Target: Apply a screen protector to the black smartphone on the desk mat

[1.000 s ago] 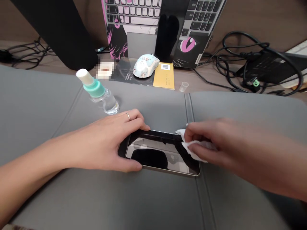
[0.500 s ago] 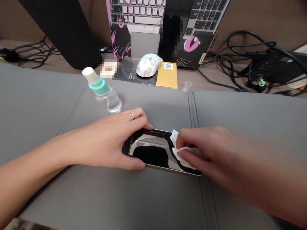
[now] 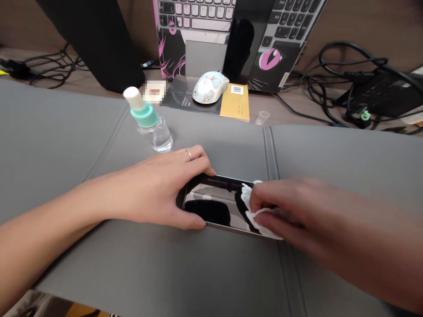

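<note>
1 phone (image 3: 214, 207), 1 bottle (image 3: 150, 125), 1 mouse (image 3: 209, 87), 2 hands (image 3: 158, 189).

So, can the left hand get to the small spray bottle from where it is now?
Probably yes. The left hand rests on the phone's left end, and the spray bottle stands upright on the grey mat just beyond its fingers, with nothing between them. The hand would have to let go of the phone first.

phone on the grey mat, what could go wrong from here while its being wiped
1. The left hand pins only one end of the phone; a hard stroke from the right hand with the white wipe could make it slide or pivot on the grey mat.
2. The spray bottle stands upright just behind the left hand; a careless pull back might tip it.
</note>
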Demonstrator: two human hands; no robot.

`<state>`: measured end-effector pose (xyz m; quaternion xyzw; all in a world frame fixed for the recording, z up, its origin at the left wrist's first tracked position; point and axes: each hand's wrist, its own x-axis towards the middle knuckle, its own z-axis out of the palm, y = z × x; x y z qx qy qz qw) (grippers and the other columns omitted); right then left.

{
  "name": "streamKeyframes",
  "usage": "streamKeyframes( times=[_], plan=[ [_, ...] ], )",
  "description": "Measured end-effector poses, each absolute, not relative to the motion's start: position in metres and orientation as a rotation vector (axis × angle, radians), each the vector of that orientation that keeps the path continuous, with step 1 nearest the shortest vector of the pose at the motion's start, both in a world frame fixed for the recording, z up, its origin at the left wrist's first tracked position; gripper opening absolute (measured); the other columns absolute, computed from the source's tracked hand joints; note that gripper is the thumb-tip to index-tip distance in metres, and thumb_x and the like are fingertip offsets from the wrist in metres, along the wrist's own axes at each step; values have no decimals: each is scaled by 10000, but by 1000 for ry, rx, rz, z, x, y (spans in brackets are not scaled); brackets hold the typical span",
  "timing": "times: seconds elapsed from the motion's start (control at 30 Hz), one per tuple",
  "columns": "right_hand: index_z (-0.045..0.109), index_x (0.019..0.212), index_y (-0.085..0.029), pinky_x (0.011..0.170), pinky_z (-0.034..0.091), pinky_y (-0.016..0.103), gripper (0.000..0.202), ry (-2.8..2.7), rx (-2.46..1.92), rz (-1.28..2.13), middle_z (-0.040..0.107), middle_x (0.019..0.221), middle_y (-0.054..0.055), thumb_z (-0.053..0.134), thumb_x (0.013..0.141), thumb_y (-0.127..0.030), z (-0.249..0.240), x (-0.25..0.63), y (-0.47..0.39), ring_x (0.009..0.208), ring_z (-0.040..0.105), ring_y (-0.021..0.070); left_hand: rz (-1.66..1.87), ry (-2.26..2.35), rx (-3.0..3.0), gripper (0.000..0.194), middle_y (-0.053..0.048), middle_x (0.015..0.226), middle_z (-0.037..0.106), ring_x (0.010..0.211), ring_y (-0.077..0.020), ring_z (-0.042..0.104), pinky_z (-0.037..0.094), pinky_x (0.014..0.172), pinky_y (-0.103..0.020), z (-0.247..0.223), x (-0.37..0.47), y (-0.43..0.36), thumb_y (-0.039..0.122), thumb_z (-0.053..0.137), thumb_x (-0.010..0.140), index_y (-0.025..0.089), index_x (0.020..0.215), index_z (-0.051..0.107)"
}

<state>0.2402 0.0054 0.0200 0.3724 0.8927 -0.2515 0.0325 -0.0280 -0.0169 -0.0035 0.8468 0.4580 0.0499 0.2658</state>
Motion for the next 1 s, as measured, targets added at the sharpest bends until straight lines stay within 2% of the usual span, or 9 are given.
streamKeyframes(
  times=[0.23,0.37,0.47,0.67,0.73,0.9,1.0],
  plan=[
    [567,782,-257,471,312,254,191,2675,1280,-704,595,624,-37,535,955,-331,17,225,10,500,482,121,172,1184,2307,655,-29,1199,553,959,-219,597,461,739,-314,-7,-33,-12,588,808,756,261,1277,583],
    [566,798,-249,538,330,268,185,2596,1305,-768,599,642,-38,521,966,-312,24,210,10,552,497,129,212,1040,2351,861,-66,1227,564,1067,-271,599,479,819,-345,-9,-38,-9,689,836,685,225,1342,527],
    [543,780,-241,567,329,274,185,2609,1264,-794,595,649,-39,529,959,-285,27,186,11,572,496,131,292,1004,2323,1040,-96,1235,585,1130,-312,598,483,858,-370,-12,-40,-6,695,845,669,198,1472,410],
    [598,849,-223,631,349,290,87,2642,1370,-772,662,763,4,554,911,-183,26,148,7,661,562,159,380,933,2204,1149,-165,1385,568,1242,-355,574,484,955,-411,-14,-43,-1,659,891,593,174,1491,362],
    [584,838,-220,642,353,291,86,2660,1411,-758,663,786,10,553,912,-187,25,144,3,672,557,161,358,923,2156,1121,-155,1391,569,1246,-358,575,491,949,-421,-10,-44,-1,687,876,582,199,1465,388],
    [542,832,-216,671,359,289,78,2693,1463,-688,655,832,26,546,903,-185,24,139,-8,732,556,171,307,925,2063,857,-114,1264,611,1119,-301,614,505,873,-396,-3,-47,-2,764,757,686,206,1279,489],
    [542,858,-202,692,366,298,65,2755,1383,-667,659,874,50,526,913,-170,25,141,-15,757,558,177,395,844,2148,754,-119,1206,611,1058,-281,617,489,870,-392,-9,-48,-2,830,550,827,184,1217,532]
  ],
)
